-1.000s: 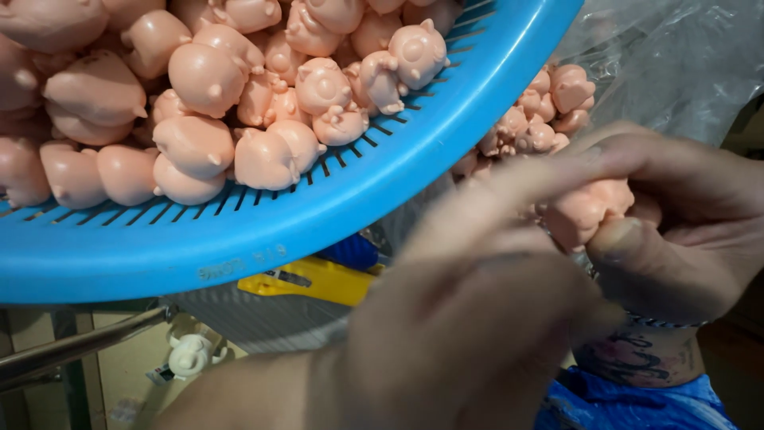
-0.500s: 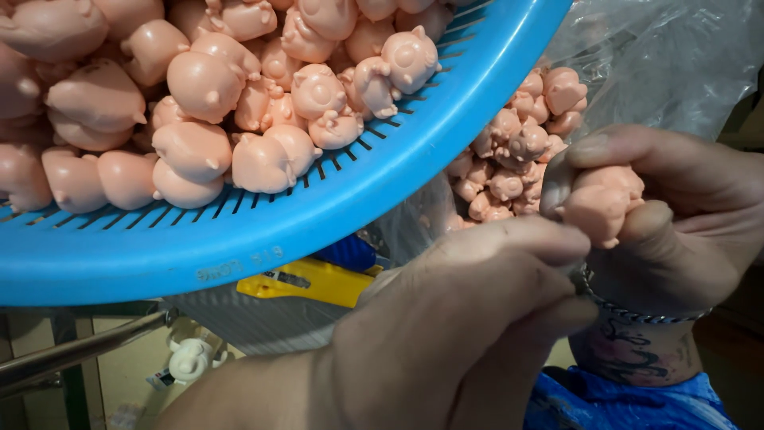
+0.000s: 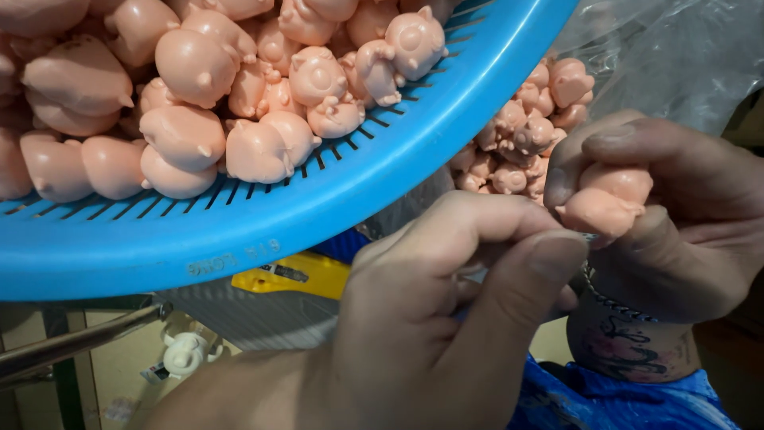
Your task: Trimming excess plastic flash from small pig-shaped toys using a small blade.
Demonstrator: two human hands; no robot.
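Note:
My right hand [image 3: 684, 231] grips a small pink pig figurine [image 3: 606, 201] between thumb and fingers, at the right of the view. A chain bracelet and a tattoo show on that wrist. My left hand [image 3: 446, 310] is in the foreground just left of the figurine, thumb pinched against the fingertips. Nothing shows between them. A blue slotted plastic basket [image 3: 334, 199] fills the upper left, tilted and heaped with several pink pig figurines [image 3: 255, 103].
Behind my hands a clear plastic bag [image 3: 684, 56] holds more pink figurines [image 3: 525, 135]. Under the basket lie a yellow object [image 3: 294, 275], a metal bar [image 3: 72, 342] and a white figurine [image 3: 185, 352]. Blue cloth [image 3: 605, 402] is at the bottom right.
My left hand has dropped away from the figurine, which it covered before. The figurine in my right hand is now in plain sight and slightly turned.

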